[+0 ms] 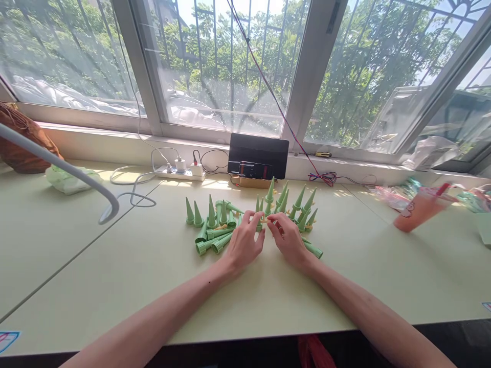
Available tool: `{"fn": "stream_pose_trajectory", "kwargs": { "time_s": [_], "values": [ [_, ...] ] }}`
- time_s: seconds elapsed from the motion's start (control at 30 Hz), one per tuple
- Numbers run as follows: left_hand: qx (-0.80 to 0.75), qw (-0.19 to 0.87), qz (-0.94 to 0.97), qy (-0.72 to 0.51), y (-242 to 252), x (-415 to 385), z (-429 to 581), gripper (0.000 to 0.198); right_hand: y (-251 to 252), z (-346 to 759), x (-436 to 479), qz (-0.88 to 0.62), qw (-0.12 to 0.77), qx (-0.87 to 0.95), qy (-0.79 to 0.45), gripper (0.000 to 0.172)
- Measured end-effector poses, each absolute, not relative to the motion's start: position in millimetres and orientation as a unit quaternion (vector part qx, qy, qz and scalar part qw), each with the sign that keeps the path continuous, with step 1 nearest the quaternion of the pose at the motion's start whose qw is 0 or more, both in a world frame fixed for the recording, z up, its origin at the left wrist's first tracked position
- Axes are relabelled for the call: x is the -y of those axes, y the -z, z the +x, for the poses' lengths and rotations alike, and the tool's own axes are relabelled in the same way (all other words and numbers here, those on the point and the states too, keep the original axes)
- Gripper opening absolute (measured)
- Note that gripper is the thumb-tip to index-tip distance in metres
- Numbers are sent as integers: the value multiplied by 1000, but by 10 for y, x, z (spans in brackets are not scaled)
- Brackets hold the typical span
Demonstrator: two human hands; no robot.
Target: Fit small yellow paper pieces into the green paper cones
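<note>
Among a cluster of green plastic cone-shaped spikes, both my hands meet near the middle. My left hand [244, 240] has its fingers curled about the base of an upright green spike [259, 221]. Thumb and fingertips of my right hand [288, 236] are pinched together at a small yellowish piece [264, 220] beside that spike. Upright spikes [300, 202] stand behind and right of my hands, several with small yellow parts at their bases. To the left, green spikes [210, 246] lie on their sides, open ends toward me. My fingers partly hide the contact.
A dark tablet [258, 156] leans on the sill behind the spikes. A power strip [180, 173] with white cables lies left of it. On the right stands a tilted-looking cup of reddish drink [420, 208]. A grey curved tube [69, 171] crosses the left foreground above the pale table [134, 286].
</note>
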State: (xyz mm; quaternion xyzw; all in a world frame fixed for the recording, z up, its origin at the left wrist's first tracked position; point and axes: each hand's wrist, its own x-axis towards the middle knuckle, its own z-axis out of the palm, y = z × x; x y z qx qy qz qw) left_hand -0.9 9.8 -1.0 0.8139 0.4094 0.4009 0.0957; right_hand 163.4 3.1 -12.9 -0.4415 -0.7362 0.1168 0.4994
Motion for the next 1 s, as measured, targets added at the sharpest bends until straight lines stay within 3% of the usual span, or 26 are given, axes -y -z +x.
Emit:
{"fn": "stream_pose_trajectory", "kwargs": {
  "time_s": [1.0],
  "values": [
    [-397,83,818,-408,53,-102,58,37,138,1700,-19,-451,476,746,-118,16]
  ]
}}
